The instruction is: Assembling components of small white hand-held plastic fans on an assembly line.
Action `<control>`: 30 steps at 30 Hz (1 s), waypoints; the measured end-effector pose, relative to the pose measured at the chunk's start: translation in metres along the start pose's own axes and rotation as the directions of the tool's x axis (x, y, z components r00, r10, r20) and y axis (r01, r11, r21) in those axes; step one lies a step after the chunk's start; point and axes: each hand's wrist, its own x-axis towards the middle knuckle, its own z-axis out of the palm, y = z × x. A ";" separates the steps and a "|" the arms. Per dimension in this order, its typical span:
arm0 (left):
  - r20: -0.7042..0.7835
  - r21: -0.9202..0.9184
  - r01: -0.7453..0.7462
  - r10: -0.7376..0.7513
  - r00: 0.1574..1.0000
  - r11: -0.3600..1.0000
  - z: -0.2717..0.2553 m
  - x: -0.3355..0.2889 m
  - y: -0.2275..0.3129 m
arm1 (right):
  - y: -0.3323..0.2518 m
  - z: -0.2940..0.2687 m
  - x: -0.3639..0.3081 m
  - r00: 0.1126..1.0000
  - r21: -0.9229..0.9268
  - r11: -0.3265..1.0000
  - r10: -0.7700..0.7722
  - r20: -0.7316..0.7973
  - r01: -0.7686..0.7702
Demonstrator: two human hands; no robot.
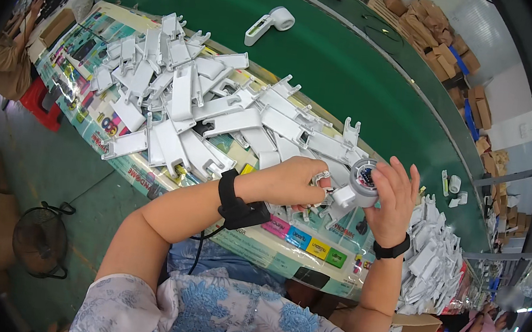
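Note:
My right hand point(393, 201) grips a round grey-and-white plastic housing point(352, 198) by its side. Dark parts and bits of wire show inside its open round face, and a short white neck points toward my left hand. Closed fingers of my left hand point(291, 180) pinch a small white plastic piece point(323, 176) close to that neck; whether the two touch I cannot tell. Both hands are above the table, beside a large heap of white plastic handle shells point(238, 122) with forked ends. Each wrist wears a black band.
A green conveyor belt point(351, 78) runs beyond the table, carrying round-headed white units point(273, 24). More white shells point(429, 265) are heaped at right. A floor fan point(41, 241) and a red stool point(40, 104) stand at left, near another person point(8, 64). Cardboard boxes point(440, 58) lie behind.

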 end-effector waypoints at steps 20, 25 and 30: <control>-0.021 0.618 -0.260 0.346 0.938 0.742 0.011 -0.029 -0.005 | -0.016 -0.034 0.049 0.840 0.596 0.771 -0.155 0.520 -0.226; 0.093 0.520 -0.434 0.456 0.885 0.735 0.024 -0.014 -0.005 | -0.015 -0.054 0.012 0.868 0.496 0.840 -0.063 0.492 -0.221; 0.102 -0.042 -0.306 0.309 0.946 0.951 0.025 -0.021 -0.006 | -0.011 -0.019 -0.017 0.901 0.888 0.219 0.260 0.347 -0.405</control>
